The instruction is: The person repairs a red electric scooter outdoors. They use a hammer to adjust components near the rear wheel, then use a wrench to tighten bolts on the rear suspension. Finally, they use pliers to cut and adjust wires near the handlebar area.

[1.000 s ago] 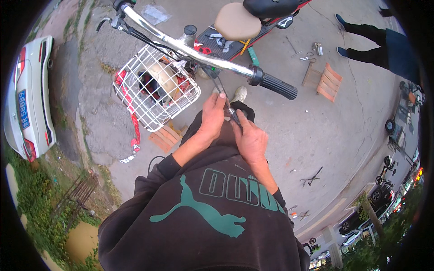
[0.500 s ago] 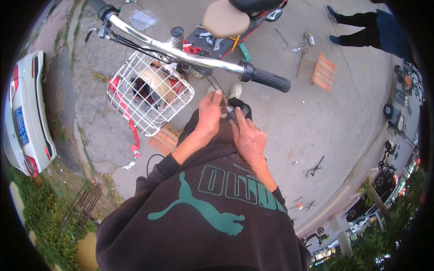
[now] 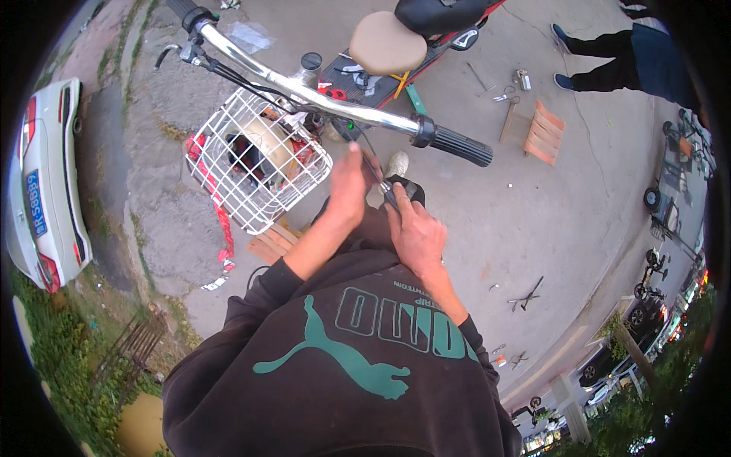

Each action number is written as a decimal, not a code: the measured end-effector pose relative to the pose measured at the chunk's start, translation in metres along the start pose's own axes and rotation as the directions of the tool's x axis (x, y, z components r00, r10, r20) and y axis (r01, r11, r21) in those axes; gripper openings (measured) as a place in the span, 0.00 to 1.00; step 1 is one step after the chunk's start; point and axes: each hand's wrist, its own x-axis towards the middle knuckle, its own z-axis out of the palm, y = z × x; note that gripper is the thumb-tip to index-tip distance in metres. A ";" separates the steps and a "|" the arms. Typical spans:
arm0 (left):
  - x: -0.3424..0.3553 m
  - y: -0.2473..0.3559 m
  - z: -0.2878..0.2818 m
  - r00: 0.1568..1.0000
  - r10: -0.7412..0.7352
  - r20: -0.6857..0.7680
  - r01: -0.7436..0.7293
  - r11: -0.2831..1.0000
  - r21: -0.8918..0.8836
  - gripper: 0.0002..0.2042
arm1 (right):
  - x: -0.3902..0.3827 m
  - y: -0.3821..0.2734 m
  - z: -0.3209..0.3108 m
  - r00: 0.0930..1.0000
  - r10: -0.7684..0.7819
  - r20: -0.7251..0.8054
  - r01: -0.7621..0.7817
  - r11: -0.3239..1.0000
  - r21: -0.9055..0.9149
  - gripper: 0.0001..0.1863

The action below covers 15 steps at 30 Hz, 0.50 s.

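My left hand is closed round a thin dark cable hanging below the silver handlebar, with its thumb raised and slightly blurred. My right hand grips a small dark tool on the lower part of that cable, just right of and below my left hand. The handlebar has black grips and a brake lever. To the left of my hands is a white wire basket holding a cream object and red and dark items that are hard to make out.
A scooter with a beige seat stands beyond the handlebar. Tools and a small wooden stool lie at right, near a person's legs. A white car is at left; parked vehicles line the right rim.
My left hand has shifted up and slightly left along the cable, its thumb lifting. My right hand stays on the dark tool. The person at right has shifted slightly within the view.
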 end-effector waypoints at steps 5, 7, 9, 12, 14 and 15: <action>0.037 0.009 -0.015 0.976 -0.214 0.047 0.217 0.911 -0.349 0.14 | 0.011 -0.005 0.019 0.990 0.020 0.137 -0.051 0.973 0.227 0.20; 0.048 0.008 -0.009 0.971 -0.235 0.029 0.231 0.915 -0.330 0.17 | 0.022 -0.009 0.020 0.978 0.049 0.205 -0.100 0.965 0.244 0.18; 0.056 0.005 -0.004 0.975 -0.223 0.023 0.219 0.924 -0.312 0.18 | 0.028 -0.014 0.024 0.969 0.086 0.230 -0.127 0.977 0.171 0.18; 0.065 -0.003 0.006 0.977 -0.204 -0.064 0.182 0.950 -0.254 0.20 | 0.026 -0.013 0.027 0.959 0.172 0.225 -0.211 0.964 0.160 0.19; 0.075 -0.012 0.008 0.975 -0.170 -0.142 0.140 0.970 -0.201 0.22 | 0.023 -0.009 0.027 0.956 0.182 0.229 -0.220 0.964 0.148 0.20; 0.078 -0.018 0.007 0.969 -0.184 -0.166 0.151 0.969 -0.194 0.22 | 0.020 -0.004 0.033 0.959 0.173 0.223 -0.213 0.962 0.169 0.20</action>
